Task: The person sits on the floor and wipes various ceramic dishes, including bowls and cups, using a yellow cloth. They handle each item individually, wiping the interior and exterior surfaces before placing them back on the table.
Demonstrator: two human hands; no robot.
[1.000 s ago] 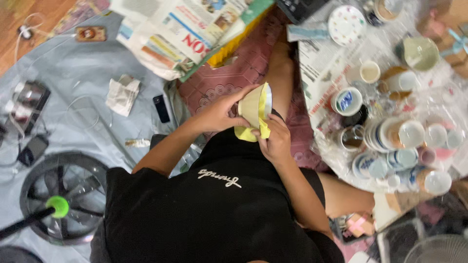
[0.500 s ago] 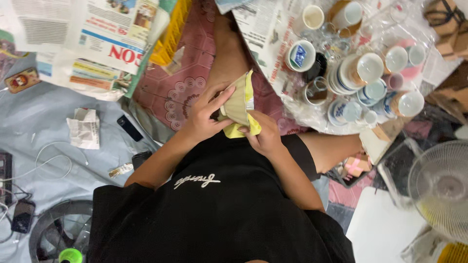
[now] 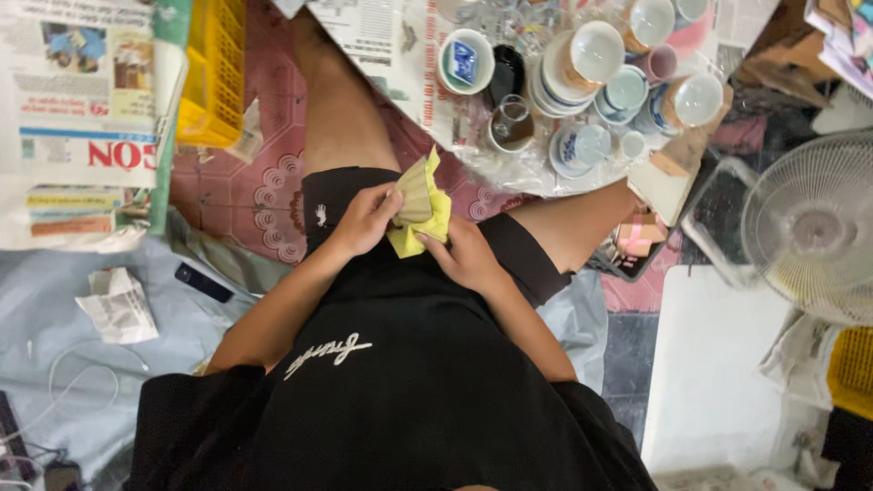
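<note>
Two hands meet over the lap in the head view, both busy with one small beige ribbed dish (image 3: 415, 191) wrapped in a yellow cloth (image 3: 427, 227). The left hand (image 3: 364, 221) comes in from the left side, its fingers (image 3: 389, 202) closed on the dish's edge, pinching it against the cloth. The right hand (image 3: 468, 255) sits just below and to the right, fingers curled shut around the cloth from underneath, so the dish stands tilted on its edge between the two hands, above the black shorts (image 3: 409, 300).

Beyond the bare knee, a sheet of newspaper (image 3: 400, 45) spread on the floor carries a crowd of cups and bowls (image 3: 582, 73), white and pale blue, some stacked and some lying on their sides, together with a clear glass (image 3: 512, 127). A yellow plastic basket (image 3: 214, 73) lies to the upper left on a red patterned mat (image 3: 264, 191), with more folded newspapers (image 3: 77, 118) beside it. A crumpled scrap of paper (image 3: 116, 305) and a dark remote-like bar (image 3: 204, 283) rest on a grey-blue sheet (image 3: 55, 300) at the left. At the right edge stands a white fan (image 3: 809, 227), near a white board (image 3: 714, 364).
</note>
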